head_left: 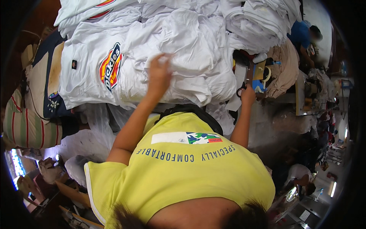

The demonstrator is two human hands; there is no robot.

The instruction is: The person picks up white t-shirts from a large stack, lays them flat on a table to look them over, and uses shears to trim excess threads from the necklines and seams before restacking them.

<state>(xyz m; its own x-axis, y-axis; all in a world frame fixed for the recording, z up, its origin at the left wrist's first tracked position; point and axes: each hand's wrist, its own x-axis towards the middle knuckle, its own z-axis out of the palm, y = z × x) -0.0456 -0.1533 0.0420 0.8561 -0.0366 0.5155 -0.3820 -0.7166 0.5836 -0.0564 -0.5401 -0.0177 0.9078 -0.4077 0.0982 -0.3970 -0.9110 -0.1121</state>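
Note:
A white T-shirt (183, 49) with a red, yellow and blue chest print lies spread and wrinkled in front of me. My left hand (159, 74) is over its middle, the fingers smeared by motion, so I cannot make out whether they hold anything. At the right edge of the pile, my right hand (248, 94) is closed at the black-handled scissors (240, 91). The handle loop shows beside the fingers; the rest is partly hidden. Strips of white paper or card (233, 103) are beside the scissors.
More white shirts (263, 23) are heaped along the far side. A tape roll (268, 74) and beige cloth (284, 70) lie right of my hand. People work nearby: one in striped clothing (32, 120) at left, another in blue (299, 35) at far right.

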